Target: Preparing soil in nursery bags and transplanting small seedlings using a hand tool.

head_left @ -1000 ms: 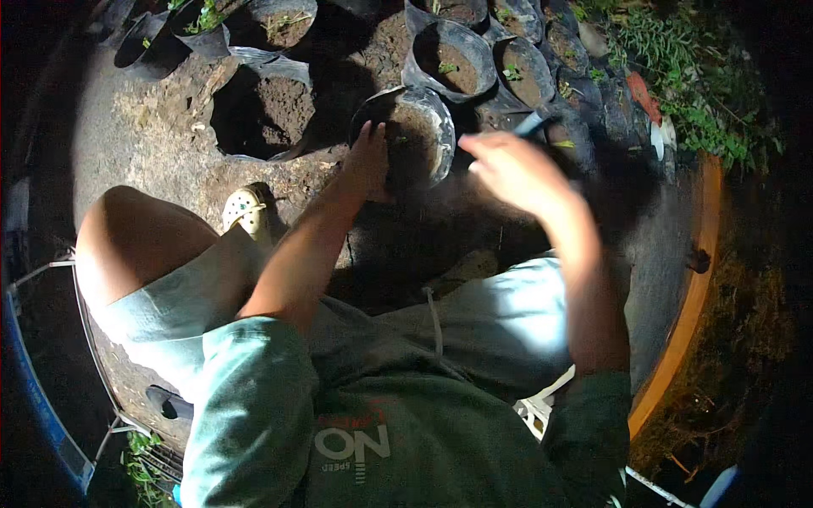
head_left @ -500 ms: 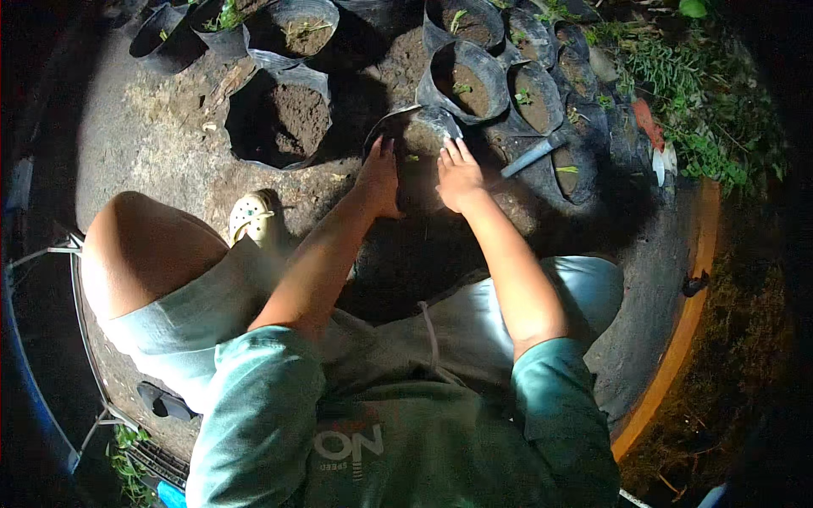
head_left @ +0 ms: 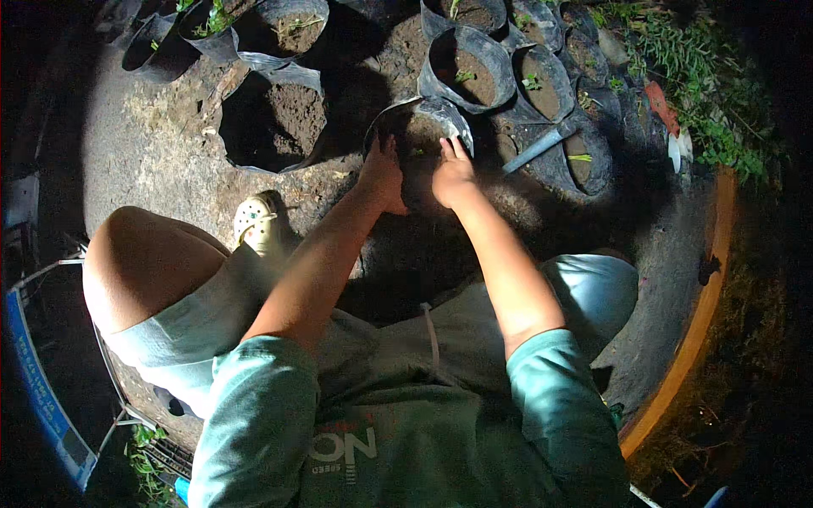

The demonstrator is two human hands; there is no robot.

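A black plastic grow bag (head_left: 405, 108) with soil in it stands in front of me, and a small bit of green (head_left: 417, 152) shows dimly at its middle. Inside its left wall my left hand (head_left: 385, 179) reaches down, fingers stretched and thumb apart. On the opposite side my right hand (head_left: 454, 179) has two fingers extended along the inner right wall; its other fingers are partly hidden. Both hands appear to touch the bag or its soil, without a visible grip. Shadow covers the near part of the bag.
To the left stands a larger soil-filled grow bag (head_left: 298, 118). Several bags with seedlings, one of them a nearby grow bag (head_left: 470, 72), stand ahead and right. A grey-blue handle-like tool (head_left: 535, 151) lies beside them. Cut greenery (head_left: 677, 76) is heaped far right.
My right hand's fingers have drawn closer together and shifted slightly left along the bag's wall. My left hand stays nearly in place. The view has tilted a little.
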